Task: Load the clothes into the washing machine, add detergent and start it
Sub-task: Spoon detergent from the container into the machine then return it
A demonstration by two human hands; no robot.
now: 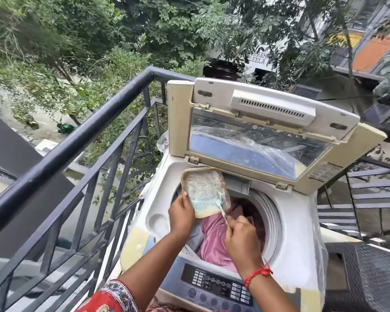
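Clothes (214, 235), pink and pale, already lay heaped in the drum of the top-loading washing machine (295, 221) on a balcony as I worked the detergent step. My left hand (181, 213) gripped the near corner of a ridged tray (204, 190), tilting it over the drum opening so that the bluish detergent (199, 199) smeared on it would fall onto the laundry rather than the machine's rim. My right hand (240, 235) was clenched round the handle of a small spoon (221, 204), its tip touching the tray's lower right part, by my judgement to scrape the paste loose. The lid (257, 140) stood propped open behind the tray, leaving clear room above the drum; the tray's far edge sat near the lid's lower frame. A black railing (81, 136) ran close along the machine's left side, so the free room lay mostly toward me. The control panel (216, 284) waited untouched just below my wrists, and the start appeared not yet made.
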